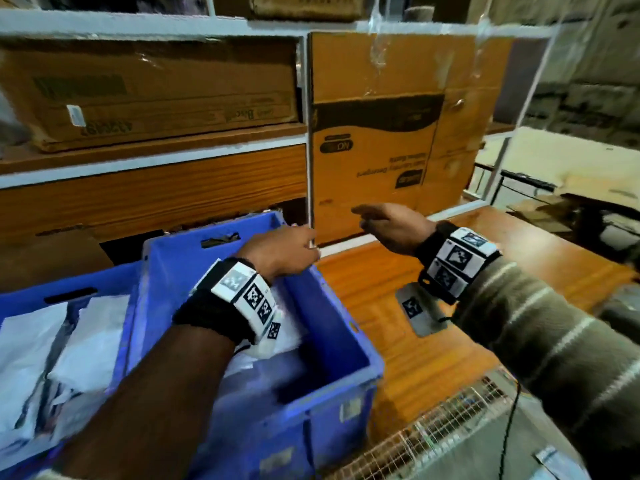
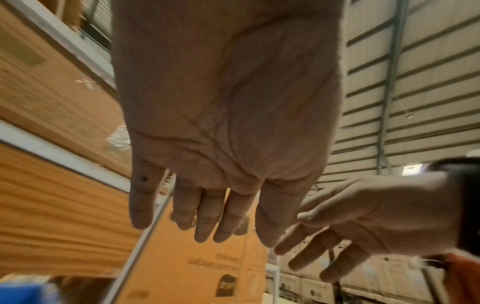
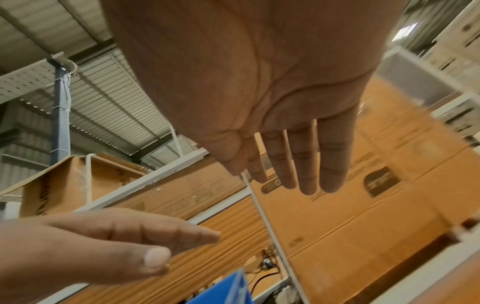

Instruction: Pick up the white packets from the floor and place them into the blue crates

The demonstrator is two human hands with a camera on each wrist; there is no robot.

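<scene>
Two blue crates stand side by side in the head view. The left crate (image 1: 69, 292) holds several white packets (image 1: 90, 344). The right crate (image 1: 332, 306) has a white packet (image 1: 287, 336) lying inside, partly hidden by my left forearm. My left hand (image 1: 287, 249) hovers above the right crate's far right corner, fingers straight and empty; the left wrist view shows its bare palm (image 2: 223, 205). My right hand (image 1: 384, 223) is raised over the wooden surface to the right of the crates, fingers extended, holding nothing (image 3: 293, 170).
Cardboard boxes (image 1: 377, 140) fill white metal shelving (image 1: 306, 133) directly behind the crates. A wooden surface (image 1: 398, 341) lies to the right, with a small tagged plate (image 1: 415, 310) on it. A wire mesh rack (image 1: 433, 431) sits at the lower right.
</scene>
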